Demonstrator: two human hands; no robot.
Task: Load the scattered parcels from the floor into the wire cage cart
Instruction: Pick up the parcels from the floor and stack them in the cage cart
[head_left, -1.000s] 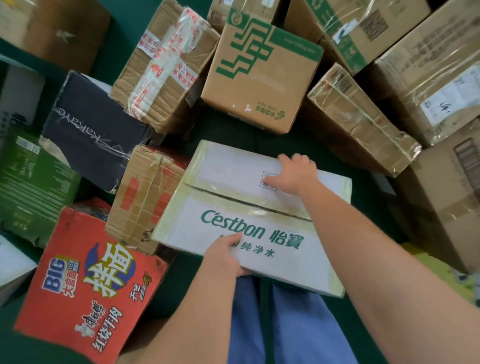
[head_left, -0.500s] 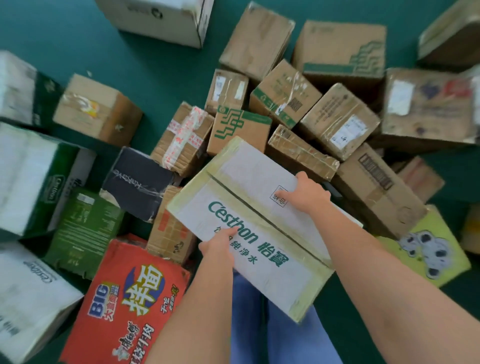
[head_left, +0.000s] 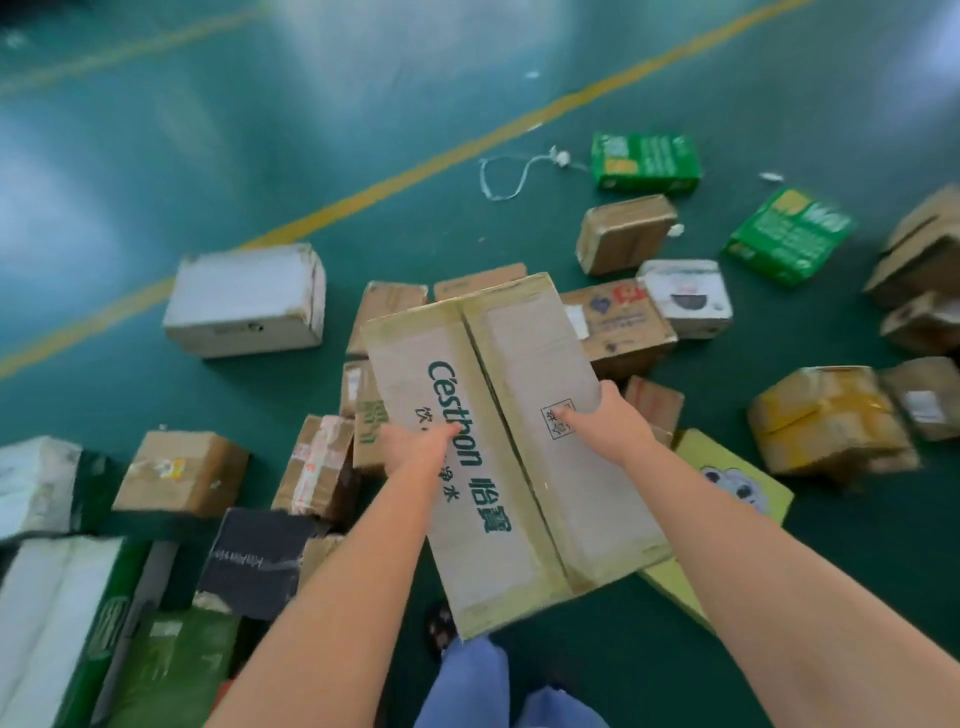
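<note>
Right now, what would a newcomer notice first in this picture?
The long pale cardboard box printed with green Cestbon lettering, held up at centre by the left hand and right hand. Around it, brown cardboard parcels litter the green floor, which a diagonal yellow line crosses.

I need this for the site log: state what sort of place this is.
Probably a warehouse or parcel sorting floor. The green painted floor carries a yellow lane line, and taped cardboard parcels lie scattered on it, such as a white box. Both hands hold a Cestbon carton. No cart is in view.
</note>
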